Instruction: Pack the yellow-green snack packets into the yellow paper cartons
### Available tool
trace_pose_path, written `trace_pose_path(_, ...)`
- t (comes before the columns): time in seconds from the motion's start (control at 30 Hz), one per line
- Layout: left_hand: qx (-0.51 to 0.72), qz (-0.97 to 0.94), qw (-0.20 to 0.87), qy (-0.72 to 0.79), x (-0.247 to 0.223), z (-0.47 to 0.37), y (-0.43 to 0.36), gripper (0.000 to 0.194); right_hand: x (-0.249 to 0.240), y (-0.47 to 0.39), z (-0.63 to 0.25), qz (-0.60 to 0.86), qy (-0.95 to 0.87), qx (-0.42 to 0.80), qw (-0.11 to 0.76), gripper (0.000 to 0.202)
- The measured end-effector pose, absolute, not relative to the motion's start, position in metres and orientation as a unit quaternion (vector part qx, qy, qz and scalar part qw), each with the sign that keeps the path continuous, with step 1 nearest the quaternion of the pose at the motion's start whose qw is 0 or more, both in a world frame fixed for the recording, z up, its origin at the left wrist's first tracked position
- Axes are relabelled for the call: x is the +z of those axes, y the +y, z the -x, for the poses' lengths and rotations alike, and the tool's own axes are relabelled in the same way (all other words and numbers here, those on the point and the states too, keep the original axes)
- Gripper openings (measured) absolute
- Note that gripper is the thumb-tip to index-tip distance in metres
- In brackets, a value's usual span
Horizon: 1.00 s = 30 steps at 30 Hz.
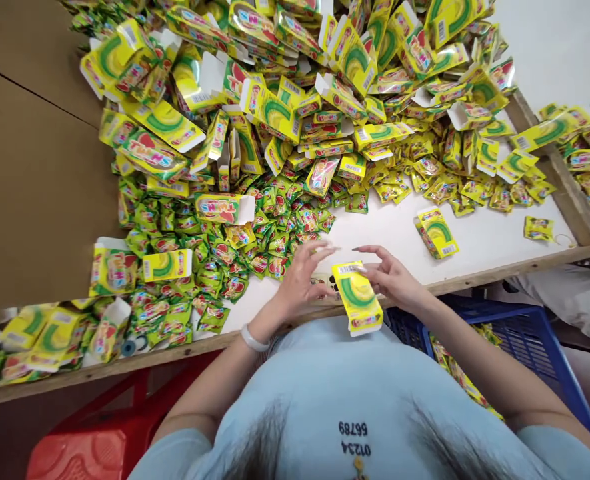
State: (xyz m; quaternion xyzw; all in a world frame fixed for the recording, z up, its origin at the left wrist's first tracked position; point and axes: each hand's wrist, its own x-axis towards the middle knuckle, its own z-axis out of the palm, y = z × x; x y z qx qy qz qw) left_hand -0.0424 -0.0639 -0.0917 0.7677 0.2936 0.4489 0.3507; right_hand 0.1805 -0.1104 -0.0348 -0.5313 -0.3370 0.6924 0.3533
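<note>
At the table's front edge my right hand (392,277) holds a yellow candy box (359,298) by its upper right corner, between thumb and fingers. The box has a green ring print and hangs tilted over the edge. My left hand (307,277) is just left of the box, fingers apart, with nothing in it. Small green candy packets (279,220) lie in a heap beyond my left hand. Another yellow box (436,233) lies by itself on the white tabletop (379,230), to the right of my right hand.
A big pile of boxes (275,113) covers the table's far side. Brown cardboard (35,167) stands at the left. A wooden rim (519,265) borders the table. Below are a blue crate (519,333) holding boxes and a red stool (82,450).
</note>
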Motion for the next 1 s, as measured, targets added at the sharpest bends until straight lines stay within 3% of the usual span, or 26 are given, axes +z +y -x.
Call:
trace_pose_path(0.07,0.428,-0.829,0.283,0.222,-0.078,0.046,-0.049,0.081,-0.035,-0.100,-0.177,0.528,-0.328,0.705,0.342,0.060)
trace_pose_path(0.13,0.370,-0.872,0.286,0.148,-0.063,0.043,-0.044,0.071,-0.035,-0.094,-0.170,0.508,-0.321,0.728,0.330,0.056)
trace_pose_path(0.23,0.291,-0.867,0.397,0.082,-0.049,0.029,-0.054,0.052,-0.033,-0.090,-0.165,0.480,-0.335,0.750,0.308,0.047)
trace_pose_path(0.3,0.304,-0.800,0.507,0.106,-0.048,0.022,-0.067,0.046,-0.030,-0.089,-0.173,0.501,-0.388,0.715,0.296,0.045)
trace_pose_path(0.37,0.346,-0.690,0.612,0.173,-0.052,0.020,-0.080,0.043,-0.025,-0.090,-0.185,0.551,-0.457,0.618,0.325,0.042)
trace_pose_path(0.5,0.340,-0.526,0.743,0.235,-0.058,0.023,-0.095,0.046,-0.007,-0.102,-0.194,0.556,-0.623,0.302,0.461,0.019)
trace_pose_path(0.6,0.314,-0.492,0.776,0.240,-0.059,0.025,-0.098,0.043,0.011,-0.105,-0.184,0.435,-0.774,0.195,0.417,0.021)
trace_pose_path(0.8,0.289,-0.468,0.796,0.252,-0.059,0.029,-0.093,0.034,0.028,-0.084,-0.170,0.396,-0.826,0.297,0.269,0.027)
trace_pose_path(1.0,0.279,-0.381,0.832,0.291,-0.063,0.037,-0.096,0.038,0.009,-0.083,-0.163,0.390,-0.782,0.413,0.257,0.021)
